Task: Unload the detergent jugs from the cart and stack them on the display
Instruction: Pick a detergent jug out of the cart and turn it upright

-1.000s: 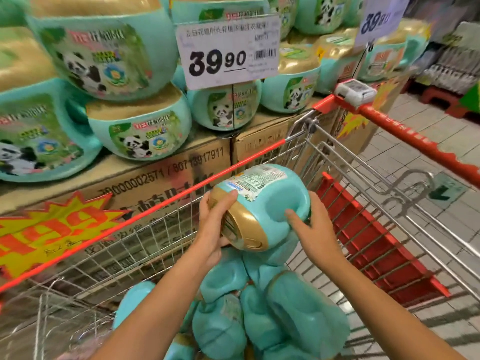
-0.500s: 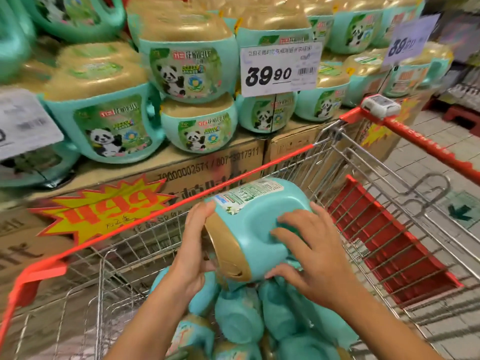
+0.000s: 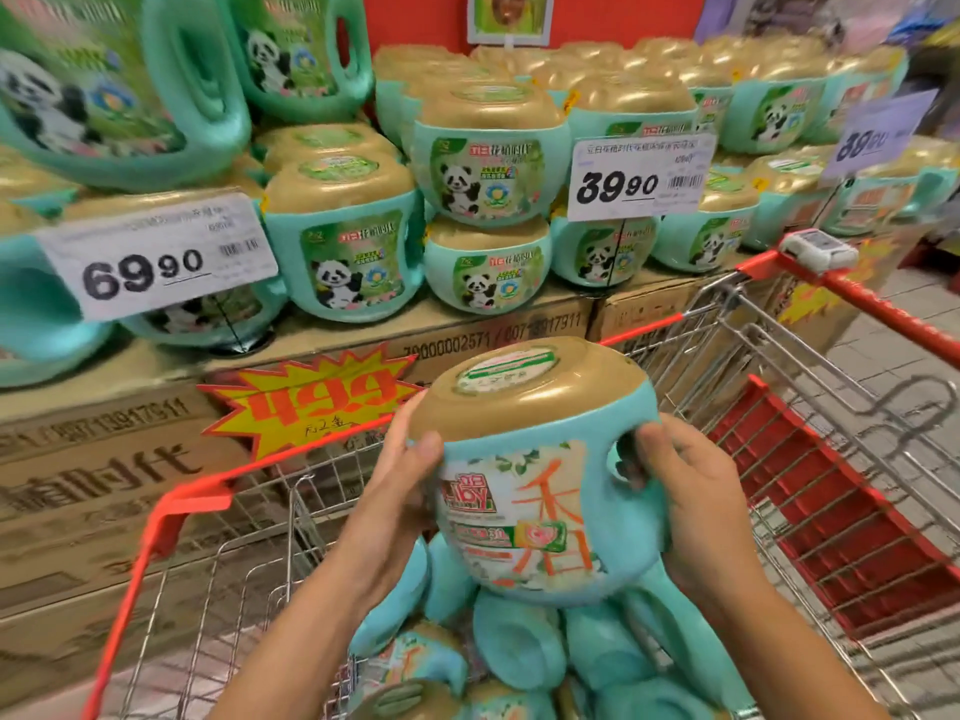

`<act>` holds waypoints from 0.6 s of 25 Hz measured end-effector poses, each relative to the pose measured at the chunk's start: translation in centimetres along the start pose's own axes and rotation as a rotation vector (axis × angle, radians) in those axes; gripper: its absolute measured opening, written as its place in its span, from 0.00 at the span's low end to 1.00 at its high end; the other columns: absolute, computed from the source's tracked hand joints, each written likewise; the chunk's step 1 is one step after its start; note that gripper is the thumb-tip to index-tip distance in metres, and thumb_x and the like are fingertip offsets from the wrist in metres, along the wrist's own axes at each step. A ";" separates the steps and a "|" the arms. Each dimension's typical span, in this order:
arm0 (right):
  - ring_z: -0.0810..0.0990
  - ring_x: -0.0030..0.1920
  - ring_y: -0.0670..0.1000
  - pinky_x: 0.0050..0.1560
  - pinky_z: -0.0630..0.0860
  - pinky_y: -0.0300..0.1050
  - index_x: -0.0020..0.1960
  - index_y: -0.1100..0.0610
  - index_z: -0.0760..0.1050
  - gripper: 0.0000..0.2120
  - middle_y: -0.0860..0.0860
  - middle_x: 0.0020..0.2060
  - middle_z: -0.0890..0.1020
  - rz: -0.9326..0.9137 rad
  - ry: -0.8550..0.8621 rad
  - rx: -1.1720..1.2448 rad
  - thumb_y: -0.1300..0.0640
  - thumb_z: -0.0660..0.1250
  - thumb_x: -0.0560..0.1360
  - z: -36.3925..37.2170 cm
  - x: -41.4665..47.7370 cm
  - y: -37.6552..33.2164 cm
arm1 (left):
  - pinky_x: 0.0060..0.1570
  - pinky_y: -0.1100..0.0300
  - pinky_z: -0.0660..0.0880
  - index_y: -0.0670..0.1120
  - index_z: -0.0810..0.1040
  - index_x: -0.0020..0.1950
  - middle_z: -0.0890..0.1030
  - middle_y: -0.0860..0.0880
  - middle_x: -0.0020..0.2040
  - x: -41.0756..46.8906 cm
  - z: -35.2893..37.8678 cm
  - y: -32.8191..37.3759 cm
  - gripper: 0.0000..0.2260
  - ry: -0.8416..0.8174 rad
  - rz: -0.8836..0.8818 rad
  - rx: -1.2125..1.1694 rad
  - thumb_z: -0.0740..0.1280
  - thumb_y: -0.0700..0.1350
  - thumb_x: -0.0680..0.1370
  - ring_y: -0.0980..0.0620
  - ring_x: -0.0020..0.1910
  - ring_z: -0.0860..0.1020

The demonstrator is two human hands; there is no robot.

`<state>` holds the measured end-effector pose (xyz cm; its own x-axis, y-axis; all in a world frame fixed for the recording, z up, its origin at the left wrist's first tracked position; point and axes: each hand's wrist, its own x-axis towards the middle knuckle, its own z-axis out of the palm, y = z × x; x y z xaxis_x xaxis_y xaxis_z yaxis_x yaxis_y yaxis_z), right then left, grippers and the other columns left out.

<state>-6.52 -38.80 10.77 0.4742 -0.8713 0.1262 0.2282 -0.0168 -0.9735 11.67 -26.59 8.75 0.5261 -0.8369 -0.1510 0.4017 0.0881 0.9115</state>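
I hold one teal detergent jug [image 3: 540, 491] with a gold cap upright above the cart, its back label facing me. My left hand [image 3: 400, 491] grips its left side just under the cap. My right hand [image 3: 691, 506] has its fingers curled into the jug's handle on the right. Several more teal jugs [image 3: 519, 646] lie piled in the wire cart [image 3: 218, 569] below. The display [image 3: 483, 184] behind the cart holds stacked panda-label jugs on cardboard cases.
Price signs 69.90 [image 3: 156, 257] and 39.90 [image 3: 639, 176] hang in front of the stacks. A yellow starburst tag [image 3: 311, 402] is stuck on the cardboard cases [image 3: 98, 459]. The cart's red child seat [image 3: 841, 511] and red handle [image 3: 893, 319] lie to the right.
The jug has been lifted out of the pile and turned from lying cap-left to upright, cap on top. My right hand moved from its flat side into the handle. The view tilted up toward the display.
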 end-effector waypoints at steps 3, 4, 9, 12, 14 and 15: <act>0.66 0.27 0.47 0.31 0.63 0.41 0.28 0.54 0.72 0.17 0.50 0.24 0.69 0.175 -0.016 0.200 0.47 0.65 0.72 2.4 -0.6 -0.2 | 0.41 0.57 0.81 0.55 0.67 0.71 0.84 0.47 0.57 -2.8 -1.0 0.6 0.50 -0.060 0.125 -0.061 0.84 0.55 0.52 0.47 0.52 0.83; 0.66 0.27 0.48 0.31 0.63 0.42 0.29 0.55 0.72 0.17 0.51 0.25 0.69 0.214 -0.024 0.227 0.46 0.65 0.72 3.2 -0.9 0.0 | 0.40 0.57 0.81 0.55 0.66 0.71 0.84 0.47 0.56 -3.7 -1.2 0.9 0.53 -0.042 0.162 -0.059 0.85 0.56 0.49 0.47 0.50 0.84; 0.70 0.30 0.47 0.32 0.69 0.41 0.35 0.55 0.77 0.16 0.51 0.30 0.74 0.237 -0.219 0.199 0.42 0.69 0.67 8.7 -1.6 1.4 | 0.39 0.54 0.81 0.54 0.73 0.65 0.85 0.44 0.53 -7.7 -4.0 1.1 0.45 0.303 0.362 -0.110 0.85 0.57 0.51 0.44 0.48 0.84; 0.69 0.35 0.52 0.37 0.67 0.47 0.39 0.59 0.77 0.20 0.56 0.34 0.73 0.276 -0.388 0.175 0.40 0.68 0.68 13.8 -3.2 1.5 | 0.37 0.53 0.80 0.53 0.76 0.63 0.85 0.43 0.51 -11.6 -7.4 2.6 0.41 0.465 0.437 -0.122 0.84 0.57 0.52 0.44 0.46 0.84; 0.71 0.38 0.55 0.41 0.69 0.51 0.42 0.62 0.78 0.23 0.58 0.37 0.74 0.287 -0.481 0.167 0.40 0.70 0.70 17.4 -4.9 1.3 | 0.36 0.53 0.80 0.51 0.76 0.62 0.85 0.42 0.50 -14.5 -10.1 4.1 0.41 0.546 0.475 -0.132 0.84 0.57 0.52 0.43 0.44 0.85; 0.72 0.39 0.55 0.43 0.69 0.52 0.43 0.61 0.79 0.23 0.58 0.38 0.75 0.287 -0.526 0.180 0.39 0.71 0.69 19.2 -5.9 0.9 | 0.36 0.53 0.81 0.50 0.76 0.62 0.85 0.42 0.50 -15.9 -11.4 5.0 0.41 0.565 0.504 -0.140 0.84 0.57 0.52 0.43 0.44 0.85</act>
<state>7.23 -24.23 12.83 0.8825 -0.4701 -0.0140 0.1476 0.3051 -0.9408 13.90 -6.68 11.29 0.9585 -0.2781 0.0629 0.0834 0.4845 0.8708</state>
